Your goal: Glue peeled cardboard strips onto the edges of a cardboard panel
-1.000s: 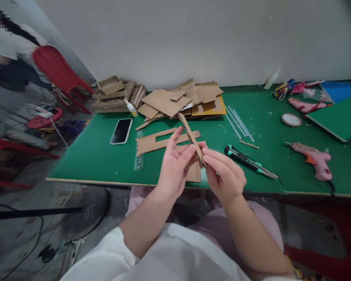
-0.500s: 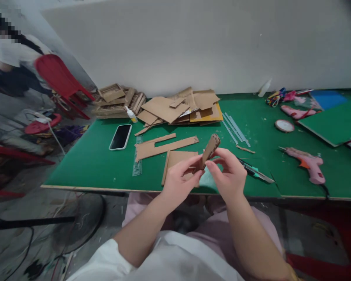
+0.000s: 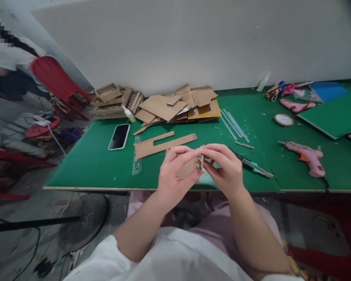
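Note:
Between my fingers is a small cardboard piece, seen end-on and mostly covered. My left hand pinches it from the left, and my right hand grips it from the right, with the fingertips meeting over its top. Under my left hand lies a flat cardboard panel, partly hidden. A notched cardboard strip rests beyond it on a clear ruler. Just right of my right hand is a box cutter with its blade out.
Cardboard scraps are heaped by the wall, beside stacked cardboard frames and a glue bottle. A phone lies left. Glue sticks, a tape roll and a pink glue gun lie right. A person sits far left.
The cardboard piece, which stood up tilted above my fingers, is now lower and turned end-on. Both hands have closed over it, fingertips together on top.

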### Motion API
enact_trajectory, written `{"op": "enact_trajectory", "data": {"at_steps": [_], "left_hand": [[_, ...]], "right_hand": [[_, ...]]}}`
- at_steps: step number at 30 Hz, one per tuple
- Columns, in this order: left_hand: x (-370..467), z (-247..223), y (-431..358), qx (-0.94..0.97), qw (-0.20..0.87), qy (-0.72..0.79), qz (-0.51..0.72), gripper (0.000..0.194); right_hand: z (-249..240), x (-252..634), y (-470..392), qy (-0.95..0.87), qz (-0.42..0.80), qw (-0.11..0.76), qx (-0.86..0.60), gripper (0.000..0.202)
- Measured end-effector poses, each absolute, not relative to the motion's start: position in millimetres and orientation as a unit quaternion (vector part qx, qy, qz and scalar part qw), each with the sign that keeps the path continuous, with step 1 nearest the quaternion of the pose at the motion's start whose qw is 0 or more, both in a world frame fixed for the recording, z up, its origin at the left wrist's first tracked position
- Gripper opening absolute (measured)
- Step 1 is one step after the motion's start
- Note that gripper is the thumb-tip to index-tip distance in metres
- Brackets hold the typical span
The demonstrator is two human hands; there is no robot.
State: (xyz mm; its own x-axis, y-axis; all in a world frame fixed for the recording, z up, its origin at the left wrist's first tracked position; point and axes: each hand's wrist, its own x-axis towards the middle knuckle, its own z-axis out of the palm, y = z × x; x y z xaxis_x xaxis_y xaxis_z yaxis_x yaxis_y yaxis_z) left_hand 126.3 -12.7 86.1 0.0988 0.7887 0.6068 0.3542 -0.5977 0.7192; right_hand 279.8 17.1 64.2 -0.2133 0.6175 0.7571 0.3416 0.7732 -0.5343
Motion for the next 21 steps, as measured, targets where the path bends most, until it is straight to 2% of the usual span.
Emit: {"op": "enact_trajectory", "data": {"at_steps": [3,9,13,21], "left_hand": [[127,89,-11,0.726,0.151,0.383,0.551,0.028],[123,90,-11,0.755,0.028,0.368,0.541,0.036],[124,88,-12,0.759,-0.039,0.371,0.533,0.04],[127,81,-16,0.765,-0.045,0.385,0.514,0.046]], "right_hand": [[66,279,15,-0.777,0.168,0.529,-0.297,0.031],[83,289,3,-0.754,0.293,0.506,-0.299,0.033],[94,290,-9,-0.721,0.275,0.539,-0.337,0.024],[100,282,-18,-0.708,0.213,0.526,-0.421,0.019]]}}
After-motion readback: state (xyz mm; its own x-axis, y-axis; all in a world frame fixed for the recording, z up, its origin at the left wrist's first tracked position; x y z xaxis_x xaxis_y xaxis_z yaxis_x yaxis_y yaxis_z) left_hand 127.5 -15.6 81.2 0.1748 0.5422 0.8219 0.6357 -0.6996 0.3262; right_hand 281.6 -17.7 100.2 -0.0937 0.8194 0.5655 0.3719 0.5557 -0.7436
